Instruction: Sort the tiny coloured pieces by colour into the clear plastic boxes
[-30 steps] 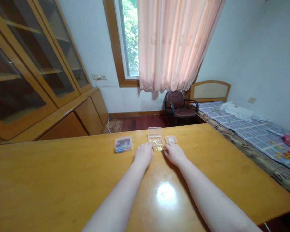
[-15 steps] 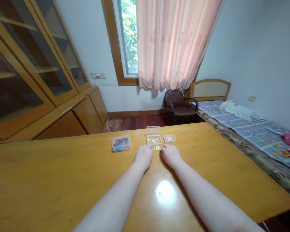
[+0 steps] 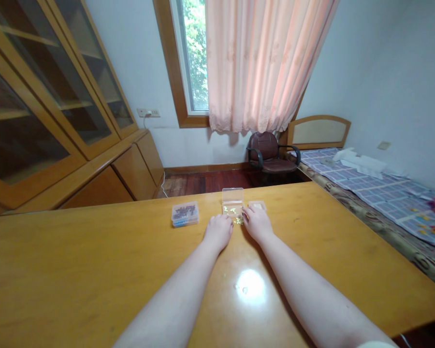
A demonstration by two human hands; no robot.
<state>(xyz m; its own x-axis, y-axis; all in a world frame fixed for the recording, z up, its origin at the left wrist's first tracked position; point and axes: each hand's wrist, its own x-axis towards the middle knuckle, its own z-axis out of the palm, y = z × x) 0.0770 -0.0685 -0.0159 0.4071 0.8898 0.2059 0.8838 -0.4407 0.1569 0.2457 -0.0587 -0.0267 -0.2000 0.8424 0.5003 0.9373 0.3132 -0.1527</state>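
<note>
A clear plastic box (image 3: 233, 195) stands with its lid raised, several small yellow pieces inside. More yellow pieces (image 3: 238, 221) lie on the table just in front of it, between my hands. My left hand (image 3: 218, 231) rests with curled fingers at the left of these loose pieces; its fingertips are mostly hidden. My right hand (image 3: 256, 223) is at the box's front right corner, fingers bent together, and whatever they hold is too small to make out. Behind my right hand, a small clear case (image 3: 261, 204) with something white inside is partly covered.
On the wooden table (image 3: 76, 261), a clear box with dark pieces (image 3: 185, 214) sits left of my hands. Beyond the table are a maroon armchair (image 3: 268, 150), a bed (image 3: 362, 179) and glass-door cabinets (image 3: 58, 77).
My right hand has moved forward from beside the loose pieces to the open box's corner and now partly covers the small case. The view has shifted slightly.
</note>
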